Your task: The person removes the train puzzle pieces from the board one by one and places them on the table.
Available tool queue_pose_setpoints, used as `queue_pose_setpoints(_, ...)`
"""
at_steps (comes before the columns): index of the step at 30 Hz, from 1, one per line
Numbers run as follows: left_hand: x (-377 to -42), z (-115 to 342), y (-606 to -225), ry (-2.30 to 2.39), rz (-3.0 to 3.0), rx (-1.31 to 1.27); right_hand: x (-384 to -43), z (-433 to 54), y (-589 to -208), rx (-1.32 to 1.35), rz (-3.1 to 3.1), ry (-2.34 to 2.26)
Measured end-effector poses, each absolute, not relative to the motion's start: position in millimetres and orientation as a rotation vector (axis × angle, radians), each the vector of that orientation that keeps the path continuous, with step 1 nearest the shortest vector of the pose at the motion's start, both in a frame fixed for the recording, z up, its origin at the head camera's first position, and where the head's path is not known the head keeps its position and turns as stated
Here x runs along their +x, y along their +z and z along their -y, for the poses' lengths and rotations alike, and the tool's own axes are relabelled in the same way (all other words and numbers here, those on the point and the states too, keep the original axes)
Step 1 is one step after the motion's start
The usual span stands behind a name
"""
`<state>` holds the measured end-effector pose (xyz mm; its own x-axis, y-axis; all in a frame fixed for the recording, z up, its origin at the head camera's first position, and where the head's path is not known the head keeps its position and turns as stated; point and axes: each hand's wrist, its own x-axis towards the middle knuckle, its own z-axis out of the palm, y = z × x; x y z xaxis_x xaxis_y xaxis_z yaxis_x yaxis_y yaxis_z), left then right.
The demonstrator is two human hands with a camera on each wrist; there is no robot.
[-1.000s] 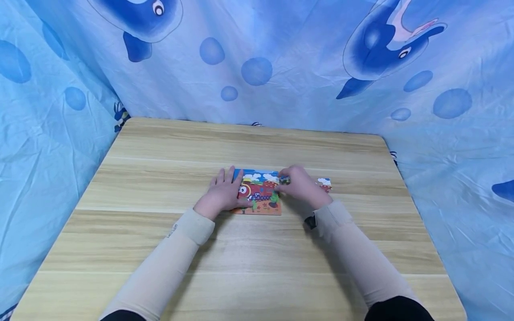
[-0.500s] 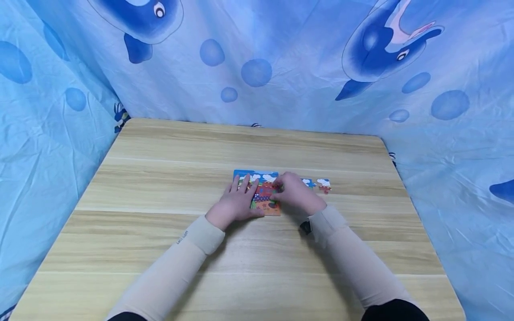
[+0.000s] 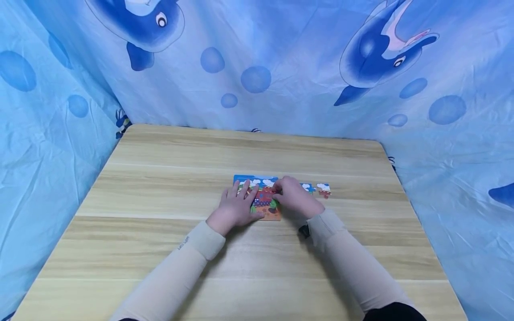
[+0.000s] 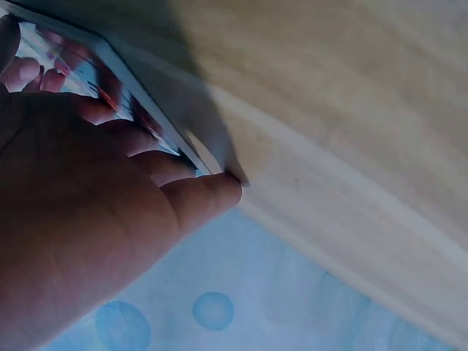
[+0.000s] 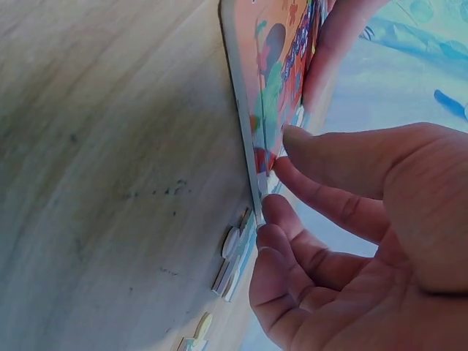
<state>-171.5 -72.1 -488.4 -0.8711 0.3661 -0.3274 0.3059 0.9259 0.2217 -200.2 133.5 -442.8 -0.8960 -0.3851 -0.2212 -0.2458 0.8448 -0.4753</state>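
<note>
A colourful picture jigsaw puzzle (image 3: 271, 216) lies flat on the table, with a blue top border and a red-and-orange scene. My left hand (image 3: 236, 210) rests over its left part, fingers spread, hiding some of the picture. In the left wrist view the thumb (image 4: 212, 197) reaches past the board's near edge. At the right edge my right hand (image 3: 296, 197) bends in, thumb (image 5: 314, 150) and forefinger close together, pinching at a puzzle piece there that the fingers mostly hide. The other fingers curl beside the edge.
Two loose puzzle pieces lie right of the board: one (image 3: 308, 187) partly behind the right hand, the other (image 3: 323, 190) farther right, with a cloud and red on it. The wooden table (image 3: 180, 187) is bordered by a blue dolphin-print cloth (image 3: 297, 67).
My left hand has slid right across the puzzle, covering more of its left side. The right hand has moved slightly down and left, uncovering part of a loose piece. The view has tilted up slightly.
</note>
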Motion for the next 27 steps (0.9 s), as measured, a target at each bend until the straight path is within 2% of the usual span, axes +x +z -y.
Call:
queue_pose_setpoints(10,-162,69,-469,0.203,-2.707,0.471,-197,-136,-444,-0.440,-2.706,-0.847)
queue_pose_setpoints(17,-173,72,-491,0.208,-2.679,0.463,-197,-140,-449,-0.453,-2.687,-0.934)
queue_pose_setpoints(27,-172,73,-491,0.227,-2.707,0.464,-199,-168,-449,-0.370,-2.640,-1.178)
